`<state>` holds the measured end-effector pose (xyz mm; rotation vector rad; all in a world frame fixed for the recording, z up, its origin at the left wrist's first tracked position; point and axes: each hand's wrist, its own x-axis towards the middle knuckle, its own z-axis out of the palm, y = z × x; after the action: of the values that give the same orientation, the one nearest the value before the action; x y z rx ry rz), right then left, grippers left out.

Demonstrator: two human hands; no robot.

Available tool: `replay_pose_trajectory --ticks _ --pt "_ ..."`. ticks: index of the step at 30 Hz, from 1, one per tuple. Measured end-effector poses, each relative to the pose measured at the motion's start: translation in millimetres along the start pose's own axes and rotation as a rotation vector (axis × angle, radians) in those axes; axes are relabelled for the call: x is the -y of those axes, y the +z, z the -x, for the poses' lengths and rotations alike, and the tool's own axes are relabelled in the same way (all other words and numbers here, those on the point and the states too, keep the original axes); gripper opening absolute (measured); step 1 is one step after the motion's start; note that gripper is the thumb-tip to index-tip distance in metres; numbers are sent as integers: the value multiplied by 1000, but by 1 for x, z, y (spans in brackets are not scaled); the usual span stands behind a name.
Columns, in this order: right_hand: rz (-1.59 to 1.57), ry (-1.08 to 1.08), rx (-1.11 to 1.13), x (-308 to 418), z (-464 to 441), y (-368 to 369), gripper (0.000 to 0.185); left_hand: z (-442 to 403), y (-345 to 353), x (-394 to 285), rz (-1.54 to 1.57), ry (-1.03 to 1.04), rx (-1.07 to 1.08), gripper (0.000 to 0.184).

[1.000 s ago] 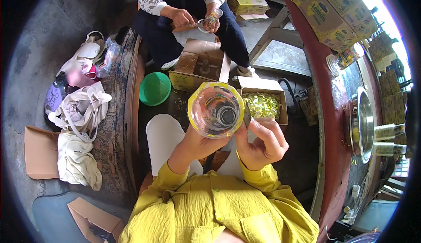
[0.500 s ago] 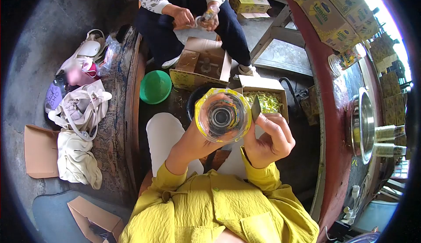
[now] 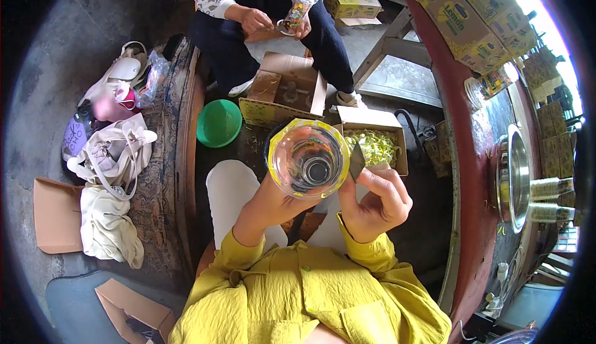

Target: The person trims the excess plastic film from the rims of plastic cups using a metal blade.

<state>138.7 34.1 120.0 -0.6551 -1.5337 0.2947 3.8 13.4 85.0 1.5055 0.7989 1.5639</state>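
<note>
A clear plastic cup (image 3: pixel 292 151) with a printed side and yellow film round its rim faces me, mouth up. My left hand (image 3: pixel 267 206) is wrapped round it from below and behind, most of the fingers hidden by the cup. Between the thumb and fingers of my right hand (image 3: pixel 380 202) is a small flat metal blade (image 3: pixel 356 163), pointing up beside the rim's right edge. Whether the blade touches the film I cannot tell. Beyond the blade, yellow-green strips (image 3: pixel 372 148) fill a cardboard box (image 3: pixel 371 117).
Opposite me, a person's hands (image 3: pixel 256 21) hold a printed cup (image 3: pixel 294 16) over an open carton (image 3: pixel 257 111). A green basin (image 3: pixel 220 124) stands left of it. At right, a red-edged counter (image 3: pixel 456 120) bears a metal basin (image 3: pixel 515 176) and a jar (image 3: pixel 490 85).
My left hand has tilted the cup, shifting its mouth slightly left. My right hand and the blade have moved slightly left and down. The other person's cup has turned more upright.
</note>
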Motion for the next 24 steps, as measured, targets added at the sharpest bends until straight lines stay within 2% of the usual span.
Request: replay_pose_trajectory --ticks 3,18,24 --pt "50 -12 15 -1 -1 -1 24 2 0 0 78 -61 9 73" --pt "46 -72 38 -4 -8 0 23 5 -7 -1 37 -134 81 70" --pt "10 -40 -17 -2 -3 -1 24 4 -5 6 94 -45 31 74"
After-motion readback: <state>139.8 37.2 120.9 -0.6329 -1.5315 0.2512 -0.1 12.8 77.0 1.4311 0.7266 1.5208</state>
